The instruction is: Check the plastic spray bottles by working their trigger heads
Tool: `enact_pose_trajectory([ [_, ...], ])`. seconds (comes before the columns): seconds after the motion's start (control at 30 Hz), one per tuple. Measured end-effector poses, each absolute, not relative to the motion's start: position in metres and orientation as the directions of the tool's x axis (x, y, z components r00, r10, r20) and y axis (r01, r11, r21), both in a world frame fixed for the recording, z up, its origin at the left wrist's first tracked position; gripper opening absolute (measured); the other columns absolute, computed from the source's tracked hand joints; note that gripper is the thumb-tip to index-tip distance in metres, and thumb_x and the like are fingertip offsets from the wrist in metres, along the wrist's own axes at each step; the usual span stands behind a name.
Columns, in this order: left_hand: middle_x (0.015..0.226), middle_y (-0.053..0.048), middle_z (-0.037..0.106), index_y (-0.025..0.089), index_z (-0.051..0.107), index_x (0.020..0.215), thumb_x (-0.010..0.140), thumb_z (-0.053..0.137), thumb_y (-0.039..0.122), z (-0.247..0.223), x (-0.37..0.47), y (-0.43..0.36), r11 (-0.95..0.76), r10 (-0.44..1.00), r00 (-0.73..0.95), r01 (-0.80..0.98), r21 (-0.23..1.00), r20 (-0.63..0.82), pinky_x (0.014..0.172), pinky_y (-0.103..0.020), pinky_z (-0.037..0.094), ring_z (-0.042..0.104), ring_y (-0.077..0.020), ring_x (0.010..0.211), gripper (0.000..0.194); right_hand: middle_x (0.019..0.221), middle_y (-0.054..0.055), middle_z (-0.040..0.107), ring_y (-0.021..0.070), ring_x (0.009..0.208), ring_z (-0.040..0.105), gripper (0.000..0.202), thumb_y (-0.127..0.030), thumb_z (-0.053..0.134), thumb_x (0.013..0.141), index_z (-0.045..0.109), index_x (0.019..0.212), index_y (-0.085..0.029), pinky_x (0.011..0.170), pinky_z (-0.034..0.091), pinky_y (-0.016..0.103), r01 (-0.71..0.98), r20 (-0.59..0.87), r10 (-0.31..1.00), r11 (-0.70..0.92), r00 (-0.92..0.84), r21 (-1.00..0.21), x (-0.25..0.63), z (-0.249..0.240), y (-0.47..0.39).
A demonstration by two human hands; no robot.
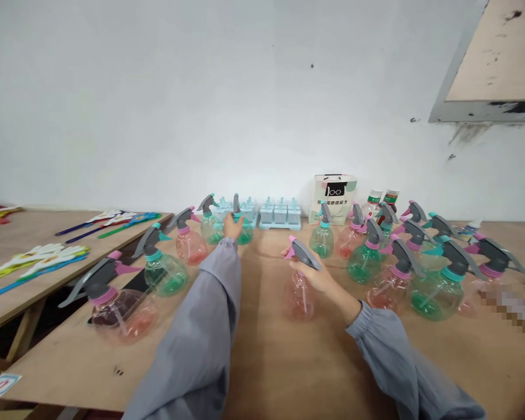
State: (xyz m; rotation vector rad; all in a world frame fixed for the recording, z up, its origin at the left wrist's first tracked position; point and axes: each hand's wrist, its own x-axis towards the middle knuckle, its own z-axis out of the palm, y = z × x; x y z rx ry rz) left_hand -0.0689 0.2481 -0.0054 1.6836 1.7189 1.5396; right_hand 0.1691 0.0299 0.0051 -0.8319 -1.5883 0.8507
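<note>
My left hand (233, 227) reaches to the back of the table, its fingers closed around the neck of a green spray bottle (245, 232) with a grey head. In the middle of the table, my right hand (311, 274) is wrapped around the neck of a pink spray bottle (299, 300), whose grey and pink head sticks out above the fingers. Another green spray bottle (211, 229) stands just left of my left hand. Close to my right hand, on its far side, is a further green spray bottle (322, 239).
Several pink and green spray bottles line both sides; a near-left pink one (125, 318) is closest. Pale blue ice pop moulds (281, 216) and a paper bag (332, 201) stand by the wall. Hand-shaped clappers (44, 259) lie on the left table.
</note>
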Motion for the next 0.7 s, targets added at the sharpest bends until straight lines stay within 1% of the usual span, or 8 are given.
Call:
enact_pose_trajectory([
  [0.13, 0.116, -0.015, 0.061, 0.020, 0.056, 0.102, 0.085, 0.063, 0.039, -0.013, -0.065, 0.208, -0.213, 0.863, -0.245, 0.616, 0.758, 0.441, 0.106, -0.052, 0.041, 0.056, -0.0326, 0.121, 0.027, 0.100, 0.003, 0.072, 0.0234, 0.098, 0.065, 0.019, -0.027, 0.060, 0.068, 0.067, 0.086, -0.026, 0.094, 0.049, 0.042, 0.066, 0.461, 0.879, 0.471, -0.122, -0.880, 0.171, 0.010, 0.027],
  [0.2, 0.112, -0.013, 0.061, 0.020, 0.057, 0.102, 0.086, 0.061, 0.040, -0.018, -0.068, 0.176, -0.286, 0.856, -0.147, 0.664, 0.691, 0.496, 0.104, -0.049, 0.042, 0.058, -0.0304, 0.116, 0.026, 0.100, 0.003, 0.073, 0.0236, 0.100, 0.065, 0.019, -0.026, 0.059, 0.068, 0.068, 0.085, -0.026, 0.094, 0.049, 0.041, 0.048, 0.460, 0.880, 0.468, -0.117, -0.883, 0.172, 0.015, 0.023],
  [0.27, 0.108, -0.012, 0.061, 0.018, 0.057, 0.104, 0.089, 0.053, 0.037, -0.024, -0.072, 0.140, -0.406, 0.815, -0.034, 0.679, 0.612, 0.578, 0.103, -0.046, 0.044, 0.059, -0.0269, 0.112, 0.024, 0.099, 0.002, 0.074, 0.0235, 0.100, 0.066, 0.018, -0.027, 0.062, 0.068, 0.069, 0.085, -0.026, 0.090, 0.050, 0.039, 0.000, 0.423, 0.898, 0.427, -0.121, -0.904, 0.171, 0.021, 0.017],
  [0.37, 0.108, -0.010, 0.064, 0.020, 0.057, 0.112, 0.090, 0.048, 0.035, -0.035, -0.076, 0.091, -0.543, 0.737, 0.029, 0.621, 0.566, 0.675, 0.103, -0.040, 0.045, 0.060, -0.0229, 0.110, 0.027, 0.102, 0.002, 0.074, 0.0230, 0.097, 0.068, 0.021, -0.035, 0.069, 0.068, 0.070, 0.086, -0.026, 0.080, 0.052, 0.034, -0.110, 0.291, 0.950, 0.279, -0.116, -0.954, 0.171, 0.030, 0.008],
  [0.43, 0.105, -0.008, 0.065, 0.021, 0.058, 0.109, 0.089, 0.051, 0.037, -0.043, -0.074, 0.066, -0.577, 0.711, 0.011, 0.580, 0.575, 0.703, 0.101, -0.039, 0.047, 0.062, -0.0226, 0.108, 0.026, 0.105, 0.003, 0.074, 0.0232, 0.095, 0.070, 0.025, -0.039, 0.071, 0.065, 0.071, 0.085, -0.025, 0.072, 0.051, 0.030, -0.159, 0.206, 0.970, 0.185, -0.130, -0.970, 0.169, 0.034, 0.005],
  [0.5, 0.100, -0.007, 0.066, 0.021, 0.057, 0.106, 0.086, 0.056, 0.040, -0.050, -0.070, 0.050, -0.567, 0.719, -0.042, 0.543, 0.620, 0.694, 0.096, -0.039, 0.050, 0.064, -0.0237, 0.104, 0.027, 0.106, 0.005, 0.075, 0.0238, 0.093, 0.071, 0.027, -0.037, 0.071, 0.060, 0.072, 0.083, -0.023, 0.064, 0.048, 0.027, -0.196, 0.161, 0.976, 0.131, -0.144, -0.972, 0.166, 0.037, 0.003],
  [0.6, 0.104, -0.008, 0.067, 0.021, 0.055, 0.112, 0.082, 0.064, 0.046, -0.058, -0.063, 0.039, -0.542, 0.747, -0.089, 0.494, 0.680, 0.659, 0.094, -0.041, 0.051, 0.066, -0.0248, 0.103, 0.040, 0.103, 0.006, 0.076, 0.0241, 0.091, 0.071, 0.029, -0.032, 0.067, 0.054, 0.072, 0.081, -0.021, 0.056, 0.045, 0.024, -0.253, 0.142, 0.979, 0.102, -0.147, -0.962, 0.161, 0.038, 0.003],
  [0.7, 0.109, -0.008, 0.068, 0.021, 0.053, 0.118, 0.080, 0.068, 0.047, -0.063, -0.061, 0.037, -0.553, 0.756, -0.072, 0.459, 0.695, 0.650, 0.095, -0.040, 0.051, 0.067, -0.0242, 0.104, 0.049, 0.096, 0.006, 0.077, 0.0229, 0.086, 0.070, 0.029, -0.031, 0.064, 0.053, 0.070, 0.080, -0.021, 0.054, 0.045, 0.024, -0.256, 0.150, 0.979, 0.111, -0.141, -0.960, 0.159, 0.034, 0.007],
])
